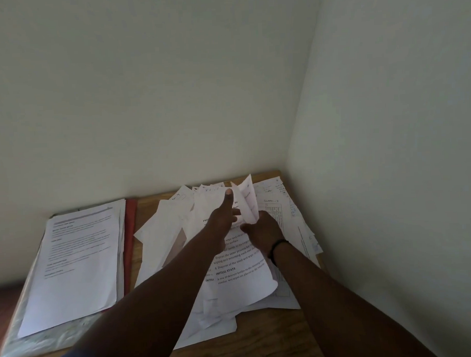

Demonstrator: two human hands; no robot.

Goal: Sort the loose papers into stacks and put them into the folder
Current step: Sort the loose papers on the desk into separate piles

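Neat white paper stack (79, 263) lay in red folder (130, 237), left. Loose white papers (241, 280) remained unsorted on wooden tabletop (263, 336). Right hand (263, 228) pinched folded sheet (247, 202); left hand (225, 211) open, fingers extended.

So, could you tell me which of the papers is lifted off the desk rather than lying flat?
The folded sheet at the far end of the messy pile, standing up between the left hand and the right hand. The others lie flat.

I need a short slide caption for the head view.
Both hands lift a sheet from loose papers beside a neat stack.
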